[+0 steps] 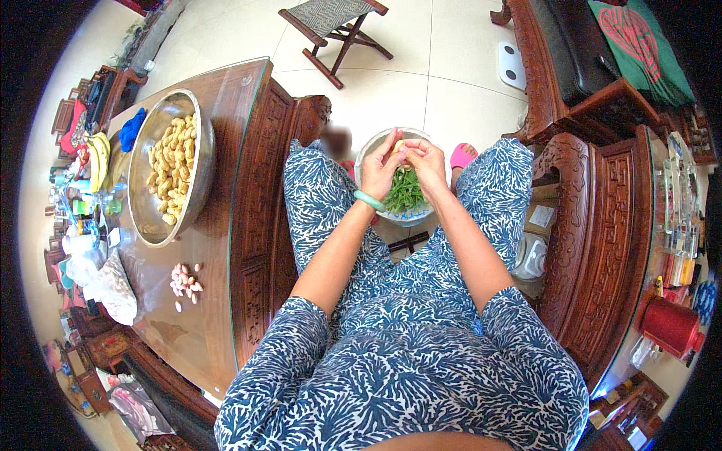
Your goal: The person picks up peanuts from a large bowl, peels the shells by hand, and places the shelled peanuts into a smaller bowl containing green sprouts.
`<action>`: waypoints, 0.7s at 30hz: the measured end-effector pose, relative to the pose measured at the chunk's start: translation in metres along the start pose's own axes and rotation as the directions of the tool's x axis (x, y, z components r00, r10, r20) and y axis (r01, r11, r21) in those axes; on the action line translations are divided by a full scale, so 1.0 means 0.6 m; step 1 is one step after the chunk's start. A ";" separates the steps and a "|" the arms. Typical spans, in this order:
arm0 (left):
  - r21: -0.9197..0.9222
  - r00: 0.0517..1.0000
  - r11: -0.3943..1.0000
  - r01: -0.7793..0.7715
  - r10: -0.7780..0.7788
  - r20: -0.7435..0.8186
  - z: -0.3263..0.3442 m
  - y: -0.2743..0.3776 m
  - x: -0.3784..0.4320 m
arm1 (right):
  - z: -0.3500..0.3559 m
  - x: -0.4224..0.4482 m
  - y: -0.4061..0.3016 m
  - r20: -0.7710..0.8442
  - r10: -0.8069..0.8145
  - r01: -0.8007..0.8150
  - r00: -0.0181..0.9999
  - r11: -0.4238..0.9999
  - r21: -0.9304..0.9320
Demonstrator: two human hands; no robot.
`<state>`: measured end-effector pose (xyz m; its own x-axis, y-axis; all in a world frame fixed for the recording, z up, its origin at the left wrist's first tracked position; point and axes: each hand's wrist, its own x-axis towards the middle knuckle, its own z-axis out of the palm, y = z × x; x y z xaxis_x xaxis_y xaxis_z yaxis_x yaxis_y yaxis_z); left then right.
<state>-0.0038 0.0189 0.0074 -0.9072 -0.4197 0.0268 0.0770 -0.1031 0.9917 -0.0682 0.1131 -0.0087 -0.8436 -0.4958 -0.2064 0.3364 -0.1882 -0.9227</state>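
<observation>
My left hand (379, 169), with a pale green bangle (369, 200) at its wrist, and my right hand (426, 164) meet over a pale waste bin (407, 216) between my knees. Pinched between the fingertips of both is a peanut in its shell (400, 147), partly covered by the fingers. Green leafy trimmings (406, 190) lie inside the bin, with some shell bits near their top. On the wooden table at my left, a large steel bowl (141, 211) holds unshelled peanuts (174, 163). Beside it lies a small pile of shelled pink peanuts (185, 281).
The glass-topped wooden table (208, 332) also carries bananas (98, 160), a blue cloth (132, 129) and a plastic bag (115, 287). A folding stool (333, 22) stands ahead on the tiles. At right are a carved wooden cabinet (606, 242) and a red canister (671, 324).
</observation>
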 end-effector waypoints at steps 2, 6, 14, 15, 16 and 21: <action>-0.013 0.999 0.999 -0.049 0.049 -0.009 0.001 0.001 -0.001 | 0.001 0.000 -0.002 0.001 0.015 -0.015 1.000 1.000 -0.004; 0.021 0.994 0.996 0.082 -0.084 0.063 -0.012 -0.013 0.006 | 0.004 -0.002 -0.022 0.017 -0.002 0.003 1.000 0.999 -0.052; -0.108 0.999 0.994 0.015 -0.010 0.051 0.005 0.019 0.002 | -0.002 0.008 0.004 0.043 -0.162 0.168 0.986 0.962 -0.215; -0.125 0.998 0.992 0.014 -0.007 0.061 0.003 0.017 0.003 | 0.000 0.006 0.000 0.047 -0.167 0.174 0.985 0.947 -0.269; -0.141 0.997 0.990 0.013 -0.003 0.071 0.000 0.012 0.004 | 0.001 0.004 -0.004 0.050 -0.172 0.179 0.984 0.930 -0.322; -0.305 0.992 0.944 0.124 -0.108 0.067 -0.005 -0.012 0.006 | 0.015 -0.012 -0.027 0.089 -0.276 0.286 0.957 0.849 -0.445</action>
<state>-0.0060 0.0153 -0.0001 -0.9358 -0.3449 -0.0724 0.0865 -0.4241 0.9015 -0.0639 0.1124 0.0108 -0.8630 -0.4977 0.0865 -0.1425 0.0755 -0.9869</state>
